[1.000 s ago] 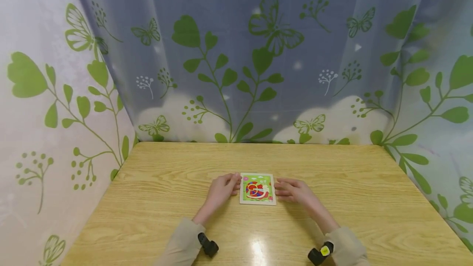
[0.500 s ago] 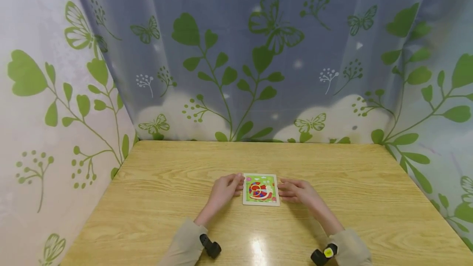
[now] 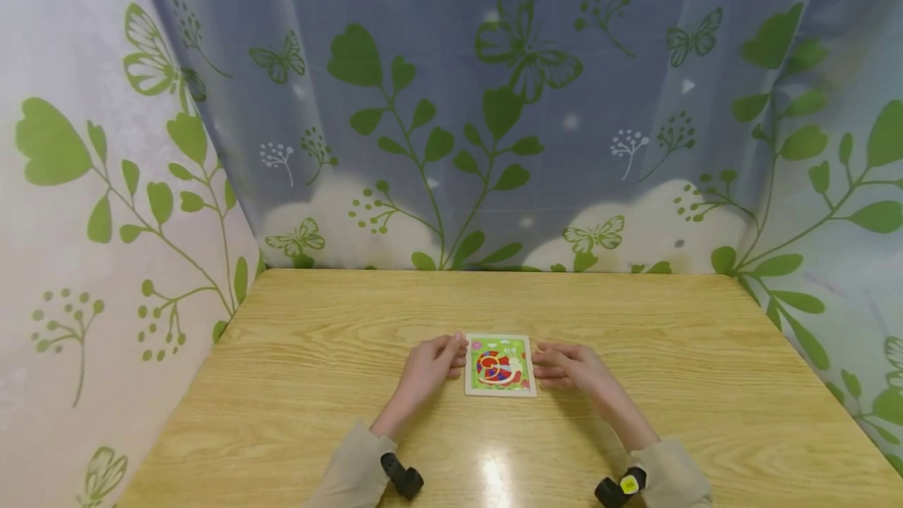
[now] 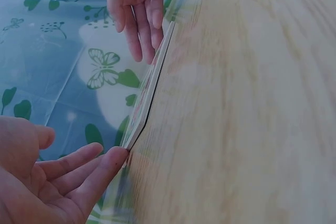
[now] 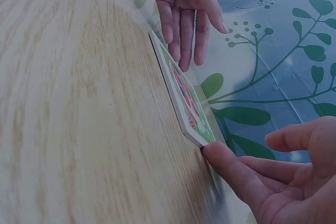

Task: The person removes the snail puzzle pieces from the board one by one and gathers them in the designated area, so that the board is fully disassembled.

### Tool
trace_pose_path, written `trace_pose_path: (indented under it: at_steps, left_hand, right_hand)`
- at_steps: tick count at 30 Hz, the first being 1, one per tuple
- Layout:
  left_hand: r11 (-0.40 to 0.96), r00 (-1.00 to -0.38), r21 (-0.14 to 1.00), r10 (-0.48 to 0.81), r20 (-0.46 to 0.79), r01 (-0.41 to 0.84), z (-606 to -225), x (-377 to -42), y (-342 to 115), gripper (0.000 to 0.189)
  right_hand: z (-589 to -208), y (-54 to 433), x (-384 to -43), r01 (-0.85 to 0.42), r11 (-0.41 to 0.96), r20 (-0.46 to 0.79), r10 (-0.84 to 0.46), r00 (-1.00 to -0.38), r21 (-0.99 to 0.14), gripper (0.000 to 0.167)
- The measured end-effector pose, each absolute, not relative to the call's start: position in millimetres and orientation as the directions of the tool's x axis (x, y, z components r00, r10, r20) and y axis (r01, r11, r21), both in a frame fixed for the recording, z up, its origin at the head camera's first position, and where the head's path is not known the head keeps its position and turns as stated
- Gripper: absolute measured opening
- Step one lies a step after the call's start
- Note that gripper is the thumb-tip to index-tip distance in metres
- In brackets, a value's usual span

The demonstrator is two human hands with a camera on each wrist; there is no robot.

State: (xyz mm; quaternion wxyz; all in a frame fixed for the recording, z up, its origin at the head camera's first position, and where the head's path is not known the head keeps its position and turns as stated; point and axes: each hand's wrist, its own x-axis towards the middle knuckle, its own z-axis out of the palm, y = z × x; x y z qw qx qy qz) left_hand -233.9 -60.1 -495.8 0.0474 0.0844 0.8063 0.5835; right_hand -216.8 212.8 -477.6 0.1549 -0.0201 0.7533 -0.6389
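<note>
The square board [image 3: 499,365] with the snail design lies face up on the desk [image 3: 317,328], between the two hands, a little toward the person's right of where it lay a second ago. The left hand [image 3: 426,364] and the right hand [image 3: 573,371] have gone across with it, one at each side edge. (The head view drifts slightly too, so how far the board slides is hard to judge.)

Neither hand clasps anything: the fingers of both lie loosely extended, not curled around the board. In each wrist view, a fingertip of the near hand seems to meet the board's edge close to a corner, with the thumb held clear.

The snail's red and blue parts look the same as in the earlier head views, and the board shows no clear turn. That suggests a small sideways adjustment of the whole board, guided from its edges, rather than work on the design itself. Whether both hands press with equal force, I cannot tell.
</note>
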Motion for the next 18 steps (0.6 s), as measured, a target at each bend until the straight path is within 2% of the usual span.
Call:
trace_pose_path:
  at_steps: [10, 18]
  left_hand:
    - [0.288, -0.983, 0.956, 0.182, -0.007, 0.047, -494.2, -230.6, -59.4, 0.047]
    - [0.299, -0.980, 0.952, 0.198, 0.010, 0.070, -494.3, -230.0, -60.9, 0.050]
  right_hand:
    - [-478.8, 215.0, -216.4, 0.160, 0.199, -0.206, -0.238, -0.949, -0.967, 0.049]
    - [-479.6, 214.2, -216.0, 0.165, 0.187, -0.208, -0.243, -0.948, -0.969, 0.050]
